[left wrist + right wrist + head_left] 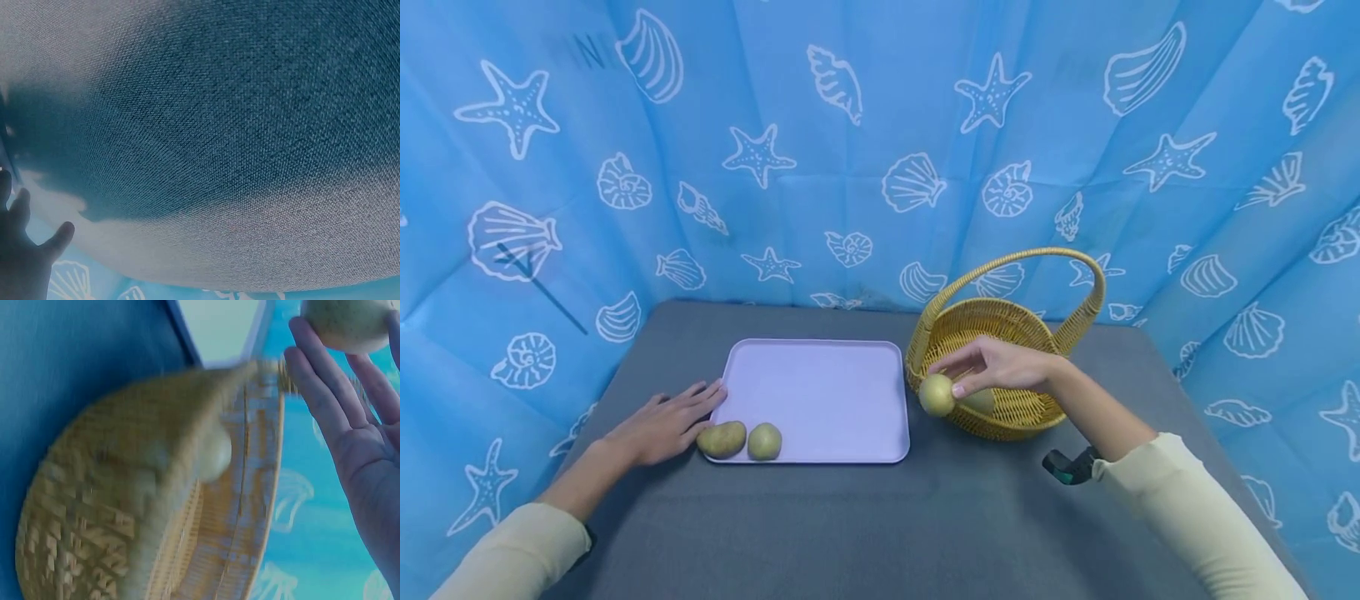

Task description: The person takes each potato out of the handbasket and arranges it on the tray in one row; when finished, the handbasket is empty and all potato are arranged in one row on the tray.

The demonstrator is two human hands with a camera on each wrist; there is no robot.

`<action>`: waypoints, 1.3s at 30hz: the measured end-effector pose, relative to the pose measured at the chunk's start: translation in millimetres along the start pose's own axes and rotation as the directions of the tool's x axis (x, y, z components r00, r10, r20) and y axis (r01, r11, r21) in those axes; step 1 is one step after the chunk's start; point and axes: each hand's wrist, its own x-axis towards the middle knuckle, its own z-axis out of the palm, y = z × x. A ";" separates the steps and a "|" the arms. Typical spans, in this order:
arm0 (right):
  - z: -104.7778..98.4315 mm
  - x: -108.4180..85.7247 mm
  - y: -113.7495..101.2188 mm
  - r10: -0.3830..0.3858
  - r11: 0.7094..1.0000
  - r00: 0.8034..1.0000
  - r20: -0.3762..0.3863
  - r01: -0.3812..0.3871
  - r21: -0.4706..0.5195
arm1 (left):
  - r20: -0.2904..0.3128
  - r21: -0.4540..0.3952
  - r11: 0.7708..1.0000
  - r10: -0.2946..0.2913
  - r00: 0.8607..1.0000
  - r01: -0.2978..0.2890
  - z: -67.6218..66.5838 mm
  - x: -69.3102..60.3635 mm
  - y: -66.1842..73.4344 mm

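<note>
A lilac tray (820, 400) lies on the grey cloth, with a brownish oval potato (722, 439) and a rounder greenish one (764, 442) at its near left corner. My left hand (662, 425) rests at the tray's left edge, fingers spread, fingertips by the rim and beside the oval potato; in the left wrist view the hand (28, 250) is a dark shape. My right hand (1000, 367) pinches a round yellowish-green item (937, 395) over the wicker basket's (1045, 421) left rim. The right wrist view shows this hand (356, 425) and another pale round item (214, 453) inside the basket.
The basket's tall arched handle (1052, 252) rises above the bowl at the right. Behind and at both sides hangs a blue curtain (880, 108) with white shells and starfish. Grey cloth (820, 533) stretches in front of the tray and basket.
</note>
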 end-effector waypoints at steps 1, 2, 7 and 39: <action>5.0 4.7 -1.6 0.002 1.000 1.000 -0.006 -0.002 0.009 | 0.005 0.000 1.000 -0.004 1.000 0.004 0.2 -0.3 0.7; 10.0 9.7 -3.1 0.003 1.000 1.000 -0.011 -0.003 0.017 | 0.011 0.001 1.000 -0.010 1.000 0.010 -0.1 -0.8 1.5; 34.4 37.1 -7.3 0.009 1.000 0.999 -0.031 -0.009 0.012 | -0.008 -0.003 1.000 -0.006 1.000 0.006 1.7 -1.7 0.3; 141.5 162.0 3.3 -0.078 0.993 0.990 -0.119 0.087 0.074 | 0.013 0.016 1.000 -0.023 1.000 0.023 2.2 1.1 -1.6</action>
